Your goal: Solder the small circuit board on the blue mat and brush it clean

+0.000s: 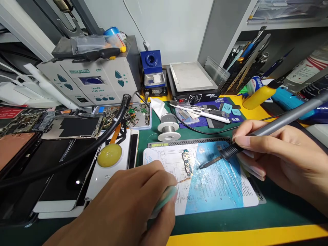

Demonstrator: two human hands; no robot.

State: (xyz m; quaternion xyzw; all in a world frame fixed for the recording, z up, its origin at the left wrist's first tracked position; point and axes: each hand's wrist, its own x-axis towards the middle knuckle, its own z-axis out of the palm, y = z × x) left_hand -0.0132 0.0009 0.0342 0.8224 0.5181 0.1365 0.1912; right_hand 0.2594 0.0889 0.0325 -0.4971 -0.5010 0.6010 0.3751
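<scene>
My right hand (279, 153) grips a soldering iron (284, 117) like a pen. Its dark tip points down and left, just right of a small blue-green circuit board (188, 162). My left hand (138, 194) is closed round a pale green spool (166, 199), mostly hidden by the fingers. From it a thin copper desoldering braid (185, 180) sticks out, its end close to the board's lower end. Beneath lies a blue and white printed sheet (215, 198) with dirty smears, on a green mat (205, 225).
Behind the sheet stands a reel of solder wire (168, 131). A hot-air station (92, 82), a blue iron stand (151, 63) and a heating plate (192, 77) line the back. Phones (69, 174) lie left, one carrying a yellow disc (109, 155); a black hose (77, 155) crosses them. A yellow bottle (260, 97) stands right.
</scene>
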